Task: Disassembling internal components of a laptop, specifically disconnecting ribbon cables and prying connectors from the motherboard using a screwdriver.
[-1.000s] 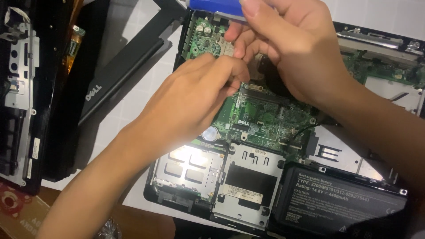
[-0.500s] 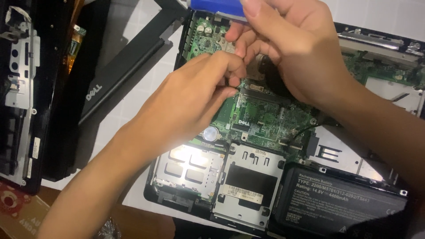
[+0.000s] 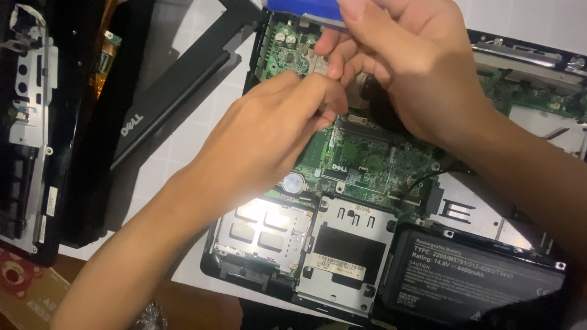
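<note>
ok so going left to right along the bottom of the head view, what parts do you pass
cardboard box corner → left forearm → shiny metal drive bay → metal cage with black panel → black battery pack

Lighting and picture quality, head view, 1 frame.
Overall moderately lit, cool cast. Strong glare on the metal tray (image 3: 263, 226) below the left hand (image 3: 269, 131); highlight there is blown out. Soft shadow of the left forearm falls on the white table (image 3: 177, 146). Left edge is dim; the black panel (image 3: 27, 128) loses detail. Right hand (image 3: 409, 67) is close to the lens and slightly soft. Board (image 3: 361, 162) and battery (image 3: 477, 275) reasonably sharp. Mild compression smear throughout.
</note>
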